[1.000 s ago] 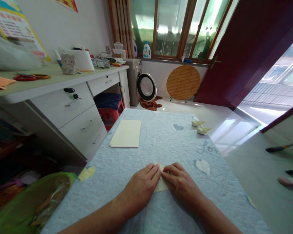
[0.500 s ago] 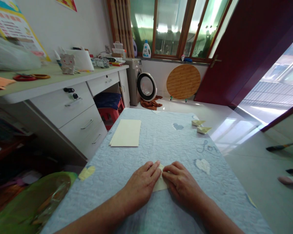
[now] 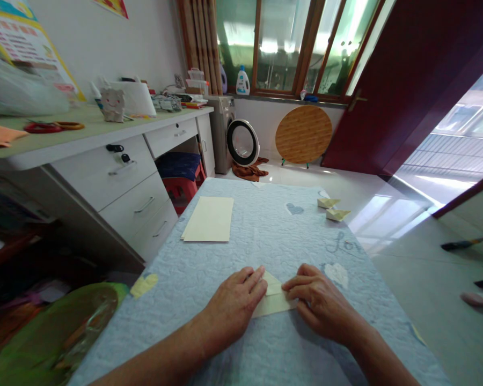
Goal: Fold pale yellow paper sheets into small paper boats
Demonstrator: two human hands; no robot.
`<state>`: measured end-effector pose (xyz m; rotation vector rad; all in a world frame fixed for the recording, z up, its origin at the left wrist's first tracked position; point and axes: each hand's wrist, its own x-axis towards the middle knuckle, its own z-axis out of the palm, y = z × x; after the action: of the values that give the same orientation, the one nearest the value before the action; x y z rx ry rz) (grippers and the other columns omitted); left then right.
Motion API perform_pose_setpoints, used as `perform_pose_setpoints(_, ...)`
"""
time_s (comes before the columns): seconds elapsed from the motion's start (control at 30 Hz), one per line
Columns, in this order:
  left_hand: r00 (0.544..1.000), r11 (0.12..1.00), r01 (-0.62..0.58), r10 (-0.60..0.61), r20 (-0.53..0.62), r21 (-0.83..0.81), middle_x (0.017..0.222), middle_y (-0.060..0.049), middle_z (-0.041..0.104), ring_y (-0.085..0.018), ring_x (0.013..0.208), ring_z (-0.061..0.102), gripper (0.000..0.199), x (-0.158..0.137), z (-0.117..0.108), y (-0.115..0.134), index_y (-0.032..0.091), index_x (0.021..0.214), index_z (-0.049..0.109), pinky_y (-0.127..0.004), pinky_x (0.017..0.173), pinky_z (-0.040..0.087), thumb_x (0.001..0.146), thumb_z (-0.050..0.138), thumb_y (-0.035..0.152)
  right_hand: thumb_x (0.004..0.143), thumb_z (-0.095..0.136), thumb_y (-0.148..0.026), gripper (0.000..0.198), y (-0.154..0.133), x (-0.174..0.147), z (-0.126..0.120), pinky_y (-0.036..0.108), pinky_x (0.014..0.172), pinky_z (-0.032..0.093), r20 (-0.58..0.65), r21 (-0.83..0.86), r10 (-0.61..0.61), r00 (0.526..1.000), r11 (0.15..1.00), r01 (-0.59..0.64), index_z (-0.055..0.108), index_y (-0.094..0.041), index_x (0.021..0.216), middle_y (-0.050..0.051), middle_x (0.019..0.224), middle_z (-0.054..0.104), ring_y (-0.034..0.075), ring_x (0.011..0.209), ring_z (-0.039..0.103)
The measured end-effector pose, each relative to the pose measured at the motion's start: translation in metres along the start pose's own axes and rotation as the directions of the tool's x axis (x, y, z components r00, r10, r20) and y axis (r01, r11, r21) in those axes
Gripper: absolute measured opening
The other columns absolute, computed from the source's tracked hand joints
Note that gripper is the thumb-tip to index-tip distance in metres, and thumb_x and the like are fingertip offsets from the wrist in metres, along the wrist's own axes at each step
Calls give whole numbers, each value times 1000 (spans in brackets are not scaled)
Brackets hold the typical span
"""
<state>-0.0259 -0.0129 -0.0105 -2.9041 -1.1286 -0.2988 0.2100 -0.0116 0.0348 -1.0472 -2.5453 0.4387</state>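
Observation:
A pale yellow sheet of folded paper (image 3: 274, 306) lies on the table's near middle, its upper part folded into sloping edges. My left hand (image 3: 241, 295) rests over its left side, fingers together and pressed on the paper. At the paper's right edge, my right hand (image 3: 320, 300) has bent fingertips on the fold and its thumb low by the lower right corner. The fingers cover both side edges of the sheet. Farther off on the table are a stack of yellow paper (image 3: 209, 219) and two small folded paper boats (image 3: 338, 214).
A pale blue quilted cloth (image 3: 261, 246) covers the table. Left of it stand a green bin (image 3: 60, 332) and a white desk (image 3: 116, 177) with drawers. Past the far edge are a red stool (image 3: 185, 187), a washing machine (image 3: 221, 134) with its door open, and a round wooden tabletop (image 3: 304, 134).
My right hand has slid to the right, away from my left hand, along the paper. More of the folded paper shows between the hands. My left hand has hardly moved.

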Motion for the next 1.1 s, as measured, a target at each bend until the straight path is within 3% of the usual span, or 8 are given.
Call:
perform_pose_setpoints(0.37,999,996,32,-31,13,-78,145,-12,51,-28,123,53,43,-1,0,0,12,129,55,-41,103,46,87,50,4,67,45,-4,20,10,-2,0,31,68,41,-5,60,92,996,994,-91,49,-21,56,1,59,56,18,68,51)
perform_pose_setpoints(0.53,997,964,74,-80,-12,-254,141,-8,57,-25,118,52,43,2,-8,-4,15,122,61,-41,105,44,83,50,1,85,51,-12,12,15,3,12,34,74,43,-130,-45,242,961,967,-250,58,-19,79,5,81,59,20,79,52)
perform_pose_setpoints(0.67,989,892,72,-123,-86,-447,126,-7,66,-21,110,56,33,5,-11,-9,16,112,66,-37,101,47,85,51,3,87,62,-20,7,7,9,21,38,81,42,-85,-64,334,939,938,-339,59,-18,81,6,90,57,23,87,51)
perform_pose_setpoints(0.83,956,802,103,-244,-165,-588,121,-10,67,-22,113,56,32,9,-6,-13,16,113,66,-39,102,45,85,54,6,78,61,-8,13,-1,13,28,33,78,40,-49,73,351,935,935,-347,53,-19,75,3,86,57,21,86,50)
perform_pose_setpoints(0.97,930,748,118,-314,-192,-653,126,-9,64,-23,117,54,37,12,-9,-15,19,122,63,-41,105,42,86,57,10,81,55,-12,12,2,15,27,29,68,38,-33,275,380,924,892,-357,50,-20,74,0,74,55,17,72,50)
perform_pose_setpoints(1.1,908,651,172,-396,-137,-740,99,-6,69,-20,96,60,20,15,-18,-14,19,105,71,-34,89,47,90,57,19,85,52,-20,7,6,16,27,27,62,37,-81,494,409,909,808,-320,52,-21,77,-3,67,52,14,63,49)
